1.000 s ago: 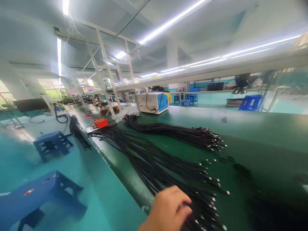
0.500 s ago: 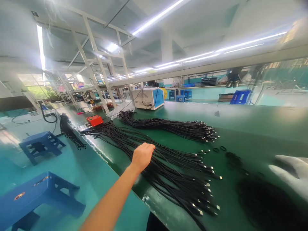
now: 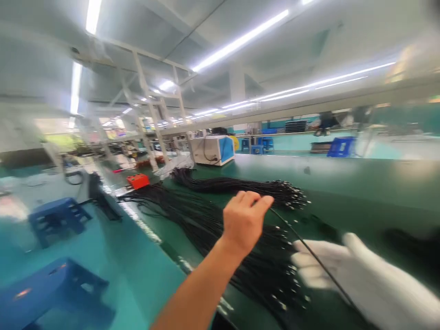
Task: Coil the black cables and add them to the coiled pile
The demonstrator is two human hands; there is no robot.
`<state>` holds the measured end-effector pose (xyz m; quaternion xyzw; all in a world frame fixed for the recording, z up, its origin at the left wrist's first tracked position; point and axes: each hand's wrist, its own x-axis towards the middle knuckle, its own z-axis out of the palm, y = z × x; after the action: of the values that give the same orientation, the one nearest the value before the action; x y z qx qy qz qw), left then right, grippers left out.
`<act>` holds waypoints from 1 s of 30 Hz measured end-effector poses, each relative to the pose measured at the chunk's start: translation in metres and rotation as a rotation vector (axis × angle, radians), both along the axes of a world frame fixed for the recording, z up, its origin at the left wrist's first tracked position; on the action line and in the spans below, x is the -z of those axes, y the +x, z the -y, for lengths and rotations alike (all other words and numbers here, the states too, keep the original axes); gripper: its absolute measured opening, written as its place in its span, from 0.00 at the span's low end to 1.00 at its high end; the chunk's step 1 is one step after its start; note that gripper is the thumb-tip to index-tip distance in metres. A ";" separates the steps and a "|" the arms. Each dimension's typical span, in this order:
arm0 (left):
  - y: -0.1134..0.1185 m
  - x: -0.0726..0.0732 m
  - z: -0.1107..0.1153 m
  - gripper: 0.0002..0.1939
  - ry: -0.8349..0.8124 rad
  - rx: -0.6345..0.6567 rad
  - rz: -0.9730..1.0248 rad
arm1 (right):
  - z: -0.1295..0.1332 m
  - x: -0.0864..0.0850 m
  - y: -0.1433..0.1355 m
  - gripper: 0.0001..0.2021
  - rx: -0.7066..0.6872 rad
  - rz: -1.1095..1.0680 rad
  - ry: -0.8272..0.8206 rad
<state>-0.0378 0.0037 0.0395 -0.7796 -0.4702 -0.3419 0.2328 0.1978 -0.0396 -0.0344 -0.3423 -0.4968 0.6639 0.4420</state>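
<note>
My bare left hand [image 3: 245,220] is closed on a single black cable [image 3: 311,250], pinched between thumb and fingers above the green table [image 3: 360,178]. From there the cable slants down to the right, across my right hand [image 3: 330,263], which wears a white glove. That hand's fingers are apart, and the cable runs over its palm without being gripped. Below my left hand lies a spread pile of black cables [image 3: 192,220] with light connector ends. A second bundle of black cables [image 3: 220,185] lies behind it.
A white and blue machine [image 3: 213,150] stands at the back, with a red box [image 3: 138,181] to its left on the table. Blue stools [image 3: 58,213] stand on the floor at the left. Dark items, blurred, lie at the right.
My left hand has moved right and up from the pile, with one cable now in it. My gloved right hand has come in from the right edge to beside the connector ends.
</note>
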 end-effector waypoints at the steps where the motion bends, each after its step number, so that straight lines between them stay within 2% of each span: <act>1: 0.006 0.001 -0.003 0.15 0.002 -0.057 -0.009 | 0.010 -0.005 -0.009 0.31 -0.188 -0.120 -0.133; 3: 0.014 0.004 -0.010 0.14 -0.024 -0.164 -0.030 | 0.021 -0.009 -0.020 0.22 -0.378 -0.218 -0.150; 5: 0.022 0.009 -0.014 0.15 -0.057 -0.121 -0.034 | 0.021 -0.004 -0.022 0.14 -0.477 -0.250 -0.242; 6: 0.026 0.012 -0.012 0.17 -0.086 -0.035 -0.051 | 0.019 0.001 -0.021 0.14 -0.502 -0.288 -0.279; 8: 0.034 0.018 -0.003 0.20 -0.243 0.246 -0.132 | 0.012 0.013 -0.017 0.15 -0.575 -0.385 -0.336; 10: 0.041 0.023 0.007 0.16 -0.489 0.504 -0.208 | 0.006 0.026 -0.017 0.17 -0.677 -0.476 -0.373; 11: 0.044 0.025 0.011 0.12 -0.603 0.577 -0.221 | 0.004 0.031 -0.018 0.18 -0.718 -0.518 -0.390; 12: 0.047 0.026 0.012 0.09 -0.688 0.613 -0.217 | 0.003 0.036 -0.020 0.19 -0.741 -0.557 -0.408; 14: 0.050 0.027 0.009 0.08 -0.748 0.637 -0.184 | 0.002 0.043 -0.024 0.20 -0.731 -0.611 -0.430; 18: 0.056 0.027 -0.004 0.08 -0.712 0.671 -0.138 | 0.002 0.050 -0.028 0.22 -0.738 -0.633 -0.446; 20: 0.061 0.032 -0.008 0.07 -0.699 0.686 -0.122 | 0.002 0.049 -0.026 0.22 -0.756 -0.638 -0.466; 22: 0.064 0.042 -0.011 0.09 -0.697 0.691 -0.089 | 0.003 0.043 -0.019 0.21 -0.715 -0.651 -0.443; 24: 0.063 0.057 -0.013 0.12 -0.676 0.629 -0.041 | 0.003 0.034 -0.005 0.20 -0.609 -0.677 -0.328; 26: 0.057 0.074 -0.013 0.13 -0.629 0.478 -0.022 | 0.001 0.021 0.013 0.19 -0.431 -0.717 -0.165; 28: 0.049 0.093 -0.009 0.14 -0.572 0.337 -0.058 | -0.003 0.008 0.032 0.16 -0.241 -0.758 -0.075; 30: 0.042 0.111 0.000 0.15 -0.498 0.318 -0.114 | -0.007 -0.003 0.046 0.15 -0.117 -0.810 -0.068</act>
<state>0.0046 0.0036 -0.0715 -0.8946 -0.3976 -0.2041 0.0040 0.2434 -0.0325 -0.0315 -0.0388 -0.2789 0.7852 0.5516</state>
